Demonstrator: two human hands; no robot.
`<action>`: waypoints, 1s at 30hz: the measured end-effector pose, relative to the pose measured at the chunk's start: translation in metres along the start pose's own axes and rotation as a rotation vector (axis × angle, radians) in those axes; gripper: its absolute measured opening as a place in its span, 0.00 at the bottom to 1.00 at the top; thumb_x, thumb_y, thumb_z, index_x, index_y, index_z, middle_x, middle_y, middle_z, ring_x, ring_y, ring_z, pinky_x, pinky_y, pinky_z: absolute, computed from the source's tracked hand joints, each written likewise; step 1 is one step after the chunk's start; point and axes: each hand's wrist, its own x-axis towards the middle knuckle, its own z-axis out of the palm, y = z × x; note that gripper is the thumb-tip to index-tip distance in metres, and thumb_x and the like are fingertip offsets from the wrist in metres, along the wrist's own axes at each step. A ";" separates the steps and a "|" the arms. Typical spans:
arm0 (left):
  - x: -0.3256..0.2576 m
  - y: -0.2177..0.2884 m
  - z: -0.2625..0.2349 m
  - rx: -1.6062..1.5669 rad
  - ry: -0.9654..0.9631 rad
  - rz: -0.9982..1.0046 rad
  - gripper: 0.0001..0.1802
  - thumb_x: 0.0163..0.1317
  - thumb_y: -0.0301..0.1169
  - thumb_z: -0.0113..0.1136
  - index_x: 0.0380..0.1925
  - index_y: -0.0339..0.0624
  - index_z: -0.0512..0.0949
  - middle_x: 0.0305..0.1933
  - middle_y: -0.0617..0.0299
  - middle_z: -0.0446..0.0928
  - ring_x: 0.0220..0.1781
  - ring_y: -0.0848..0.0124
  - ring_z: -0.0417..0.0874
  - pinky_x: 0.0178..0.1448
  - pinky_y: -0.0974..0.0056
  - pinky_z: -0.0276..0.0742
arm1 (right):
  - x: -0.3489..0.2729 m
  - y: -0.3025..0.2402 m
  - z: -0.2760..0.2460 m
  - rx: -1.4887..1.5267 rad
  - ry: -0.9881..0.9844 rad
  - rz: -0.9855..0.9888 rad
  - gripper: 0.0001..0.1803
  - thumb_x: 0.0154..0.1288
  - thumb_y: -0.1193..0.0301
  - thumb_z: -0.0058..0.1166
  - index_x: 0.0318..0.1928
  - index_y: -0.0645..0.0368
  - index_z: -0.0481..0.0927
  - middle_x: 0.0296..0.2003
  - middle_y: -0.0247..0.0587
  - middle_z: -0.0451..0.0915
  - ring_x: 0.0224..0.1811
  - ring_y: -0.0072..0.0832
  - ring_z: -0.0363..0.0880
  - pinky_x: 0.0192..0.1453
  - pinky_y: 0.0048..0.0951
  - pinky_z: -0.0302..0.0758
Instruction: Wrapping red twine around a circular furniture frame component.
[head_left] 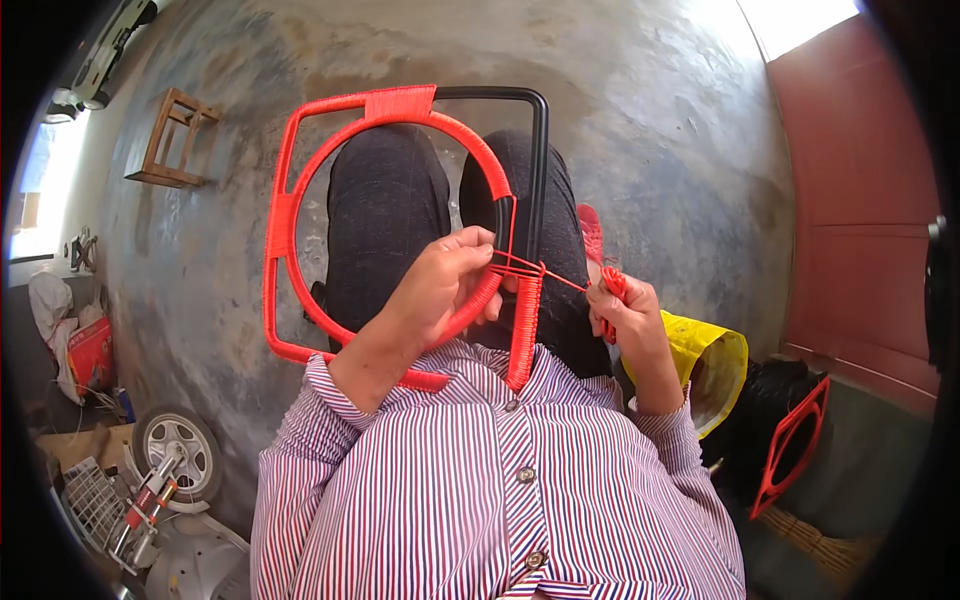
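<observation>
A square metal frame with a round ring inside it (401, 106) rests across my lap. Red cord is wound tightly over most of it, while the upper right corner of the outer bar (541, 150) is bare black metal. My left hand (432, 285) is closed around the right side of the ring, with thumb and fingers at the edge of the red winding. Several strands of cord (520, 266) span from the ring to the wrapped outer bar. My right hand (630, 318), right of the frame, clasps a bundle of red cord (613, 286) whose strand runs taut to the frame.
Beyond on the left stands a wooden stool (160, 178). A wheel (180, 450) and metal parts lie at lower left. On the right are a yellow bag (718, 345), another red frame (768, 470) and straw bristles (815, 540), near a red door (850, 190).
</observation>
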 end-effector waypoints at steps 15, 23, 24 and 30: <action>0.000 -0.005 -0.010 0.017 0.013 0.001 0.02 0.63 0.24 0.50 0.35 0.41 0.68 0.23 0.58 0.74 0.17 0.65 0.78 0.23 0.64 0.76 | 0.013 0.011 -0.007 -0.126 0.193 0.079 0.06 0.67 0.71 0.55 0.38 0.62 0.78 0.24 0.28 0.72 0.22 0.14 0.68 0.26 0.19 0.65; -0.003 -0.001 0.002 0.137 0.194 0.206 0.14 0.70 0.35 0.50 0.50 0.39 0.72 0.45 0.60 0.76 0.39 0.74 0.79 0.41 0.72 0.75 | 0.047 -0.051 0.038 -0.580 0.095 -0.374 0.16 0.62 0.73 0.57 0.51 0.57 0.78 0.32 0.32 0.77 0.30 0.26 0.77 0.35 0.28 0.73; -0.005 -0.002 0.002 0.159 0.181 0.279 0.15 0.71 0.36 0.50 0.51 0.39 0.72 0.47 0.60 0.75 0.41 0.75 0.77 0.43 0.72 0.74 | 0.050 -0.058 0.051 -0.788 0.055 -0.514 0.17 0.61 0.72 0.59 0.51 0.55 0.79 0.33 0.34 0.78 0.31 0.29 0.78 0.37 0.30 0.75; -0.003 -0.011 -0.004 0.389 0.209 0.481 0.10 0.73 0.30 0.50 0.49 0.39 0.74 0.42 0.65 0.76 0.38 0.79 0.75 0.43 0.72 0.73 | 0.067 -0.064 0.087 -1.083 -0.082 -0.656 0.19 0.53 0.73 0.64 0.49 0.53 0.80 0.44 0.33 0.79 0.48 0.35 0.78 0.49 0.36 0.77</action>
